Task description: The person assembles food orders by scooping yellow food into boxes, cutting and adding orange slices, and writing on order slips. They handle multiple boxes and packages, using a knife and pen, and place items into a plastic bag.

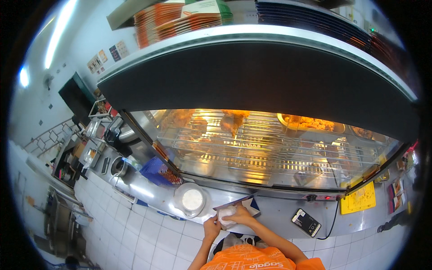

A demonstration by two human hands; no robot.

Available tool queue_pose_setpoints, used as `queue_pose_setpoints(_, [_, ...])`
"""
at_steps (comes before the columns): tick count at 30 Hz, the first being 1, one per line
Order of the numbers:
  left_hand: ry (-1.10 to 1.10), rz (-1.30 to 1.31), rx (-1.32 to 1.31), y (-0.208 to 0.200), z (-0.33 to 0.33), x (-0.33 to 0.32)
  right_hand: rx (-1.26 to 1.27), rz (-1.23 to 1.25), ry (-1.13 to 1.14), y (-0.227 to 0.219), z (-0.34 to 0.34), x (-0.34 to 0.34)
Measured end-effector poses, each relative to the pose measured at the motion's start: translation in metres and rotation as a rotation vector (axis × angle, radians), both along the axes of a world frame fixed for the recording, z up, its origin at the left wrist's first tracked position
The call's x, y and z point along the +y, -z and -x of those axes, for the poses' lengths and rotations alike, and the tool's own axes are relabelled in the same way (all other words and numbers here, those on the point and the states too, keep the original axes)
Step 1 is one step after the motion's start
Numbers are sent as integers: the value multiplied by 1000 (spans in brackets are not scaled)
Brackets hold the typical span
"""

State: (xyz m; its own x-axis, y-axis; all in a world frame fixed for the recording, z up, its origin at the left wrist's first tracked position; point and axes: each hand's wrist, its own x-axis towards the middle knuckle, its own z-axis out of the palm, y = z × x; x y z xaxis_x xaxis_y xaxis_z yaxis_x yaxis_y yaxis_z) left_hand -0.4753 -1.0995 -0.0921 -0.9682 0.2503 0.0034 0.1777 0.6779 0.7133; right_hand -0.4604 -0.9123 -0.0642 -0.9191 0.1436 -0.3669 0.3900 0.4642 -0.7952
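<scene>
Nearest, the right hand [243,216] holds a white bundle [226,213] at an open carton [253,206], by the near edge of the counter [276,211]. The left hand [212,227] touches their left side; whether it grips, I cannot tell. Leftward stands a tub [192,199] with white content; rightward lie a phone [307,222] and a yellow board [358,199]. Behind, the lit cabinet [270,72] blocks the way forward, with fried food [310,122] inside and stacked cartons [180,20] on top.
</scene>
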Motion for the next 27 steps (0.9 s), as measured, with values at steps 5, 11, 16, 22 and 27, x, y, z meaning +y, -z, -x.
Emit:
queue_pose_setpoints(5, [14, -28, -157, 2, 11, -6, -97, -91, -113, 22, 22, 8])
queue_pose_setpoints(11, [-56, -219, -434, -5, 24, -7, 196, -144, -48, 9, -33, 21])
queue_pose_setpoints(16, [157, -125, -295, -5, 40, -12, 358, -526, 481, 5, -65, 29])
queue_pose_setpoints(22, [349, -179, -195, 35, 56, -25, 121, -321, 321, 41, -59, 37])
queue_pose_setpoints(27, [486, -260, -35, 55, 59, -6, 331, -649, 564, 11, -104, 28])
